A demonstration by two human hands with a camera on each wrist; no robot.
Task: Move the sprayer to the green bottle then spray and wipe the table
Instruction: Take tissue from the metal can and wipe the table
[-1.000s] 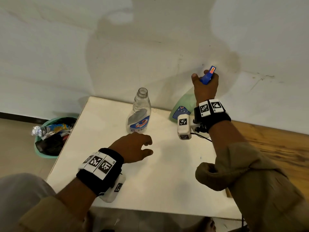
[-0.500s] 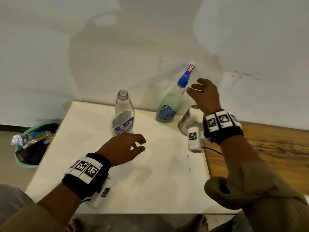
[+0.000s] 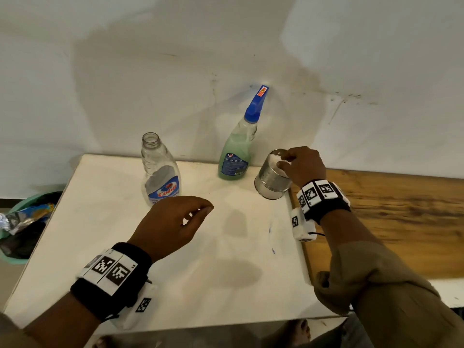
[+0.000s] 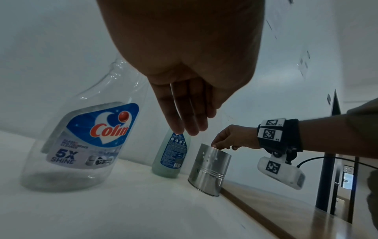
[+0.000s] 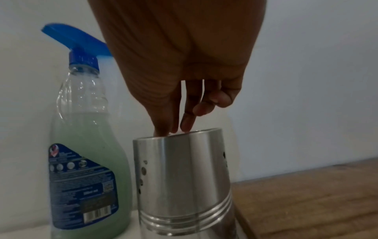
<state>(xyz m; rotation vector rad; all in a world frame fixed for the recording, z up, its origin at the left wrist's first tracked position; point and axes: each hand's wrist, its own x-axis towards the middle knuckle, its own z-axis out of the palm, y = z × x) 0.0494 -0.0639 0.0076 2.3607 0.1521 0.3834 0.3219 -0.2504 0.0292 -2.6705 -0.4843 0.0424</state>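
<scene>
The green bottle [image 3: 234, 156] [image 5: 88, 145] stands upright at the back of the white table [image 3: 175, 285], with the blue sprayer [image 3: 256, 106] [image 5: 81, 46] on its neck. Just right of it is a steel can [image 3: 271, 182] [image 5: 184, 177] [image 4: 208, 169] with white tissue [image 3: 275, 162] inside. My right hand [image 3: 283, 160] [image 5: 174, 131] reaches into the can's mouth and pinches the tissue. My left hand [image 3: 198, 214] [image 4: 188, 129] hovers over the table's middle, fingers loosely curled, holding nothing.
A clear uncapped Colin bottle [image 3: 160, 172] [image 4: 81, 137] stands left of the green one, just beyond my left hand. A wooden surface [image 3: 389, 222] adjoins the table's right edge. A green bin [image 3: 22, 222] with rubbish sits on the floor at left. The wall is close behind.
My right hand let go of the sprayer, leaving the green bottle standing, and dropped right to the steel can's mouth. The left hand stayed hovering over the table.
</scene>
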